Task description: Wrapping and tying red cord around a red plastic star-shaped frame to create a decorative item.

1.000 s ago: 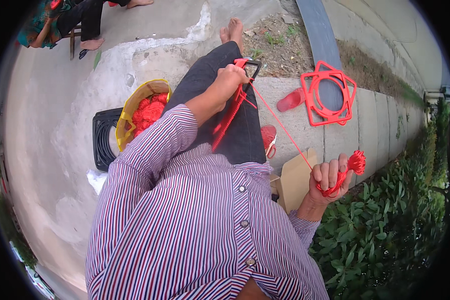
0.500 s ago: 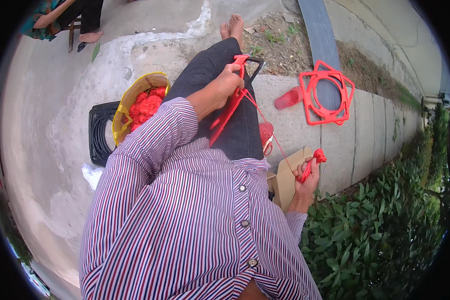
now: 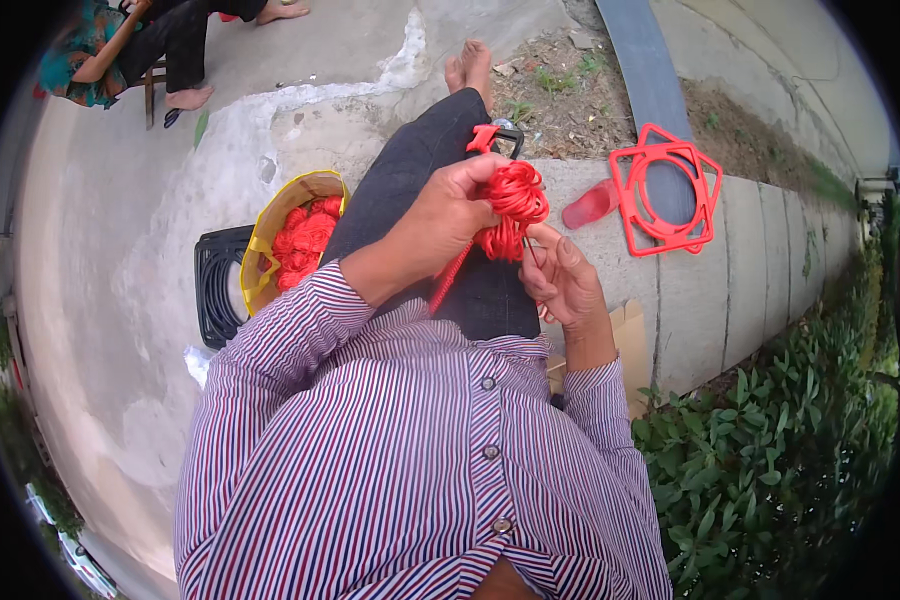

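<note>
Over my lap, my left hand (image 3: pixel 435 222) is closed on a looped bundle of shiny red cord (image 3: pixel 518 195), thumb and fingers on its left side. My right hand (image 3: pixel 568 282) is just to the right and below, its fingertips pinched at a thin dark stick-like piece (image 3: pixel 531 251) by the bundle's lower edge. What that piece is, I cannot make out. Behind the bundle a red plastic frame (image 3: pixel 483 138) rests on my thighs, mostly hidden, its toothed edge showing below my left hand. A black frame corner (image 3: pixel 511 142) sticks out beside it.
Left of my legs stand a yellow bag (image 3: pixel 261 248) of red cord bundles and black frames (image 3: pixel 218 290). To the right lie red frames (image 3: pixel 632 215), a red translucent cup (image 3: pixel 590 205) and a cardboard box (image 3: pixel 627 350). Bushes (image 3: pixel 750 460) line the right; another person (image 3: pixel 100 60) sits far left.
My right hand has come up and inward from the lower right. The red cord bundle it held is now in my left hand, and the stretched strand no longer shows.
</note>
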A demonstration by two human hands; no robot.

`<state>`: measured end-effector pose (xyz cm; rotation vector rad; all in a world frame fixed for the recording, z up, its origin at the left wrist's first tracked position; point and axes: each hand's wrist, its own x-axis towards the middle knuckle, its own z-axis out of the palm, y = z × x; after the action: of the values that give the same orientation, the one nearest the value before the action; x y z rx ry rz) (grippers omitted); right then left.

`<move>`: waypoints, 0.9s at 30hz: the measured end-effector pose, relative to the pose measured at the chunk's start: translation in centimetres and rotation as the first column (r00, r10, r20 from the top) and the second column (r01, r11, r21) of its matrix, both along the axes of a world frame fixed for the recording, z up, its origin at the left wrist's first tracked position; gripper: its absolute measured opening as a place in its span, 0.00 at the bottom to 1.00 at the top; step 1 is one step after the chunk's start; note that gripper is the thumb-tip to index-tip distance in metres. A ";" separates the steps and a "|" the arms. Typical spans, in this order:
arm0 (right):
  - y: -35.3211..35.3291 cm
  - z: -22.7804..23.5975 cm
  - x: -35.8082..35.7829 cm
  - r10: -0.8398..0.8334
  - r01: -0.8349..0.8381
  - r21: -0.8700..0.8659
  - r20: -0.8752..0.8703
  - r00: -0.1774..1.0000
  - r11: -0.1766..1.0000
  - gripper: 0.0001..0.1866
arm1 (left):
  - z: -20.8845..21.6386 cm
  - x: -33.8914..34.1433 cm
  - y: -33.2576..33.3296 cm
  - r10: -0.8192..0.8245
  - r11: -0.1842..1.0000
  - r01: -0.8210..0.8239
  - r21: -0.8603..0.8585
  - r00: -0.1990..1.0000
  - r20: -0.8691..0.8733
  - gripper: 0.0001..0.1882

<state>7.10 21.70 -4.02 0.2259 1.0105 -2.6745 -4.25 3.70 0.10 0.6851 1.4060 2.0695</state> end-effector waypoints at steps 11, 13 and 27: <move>0.7 -4.4 -9.3 0.129 0.478 0.850 -0.460 0.878 -0.222 0.21 | -6.4 -6.7 4.6 -0.230 0.678 -0.498 -0.540 0.554 -0.800 0.18; 0.3 -3.6 -8.6 0.133 0.457 0.873 -0.439 0.889 -0.169 0.20 | -6.2 -6.1 4.2 -0.123 0.741 -0.369 -0.562 0.748 -0.652 0.21; -6.0 11.8 3.6 0.221 -0.154 0.160 -0.766 0.603 0.975 0.15 | -7.9 -2.1 4.2 0.149 0.988 -0.089 -0.124 0.747 0.648 0.27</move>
<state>10.70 15.69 7.75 -1.0907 1.2529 -2.5122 -6.34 7.92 -7.85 -0.1925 1.1181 2.0300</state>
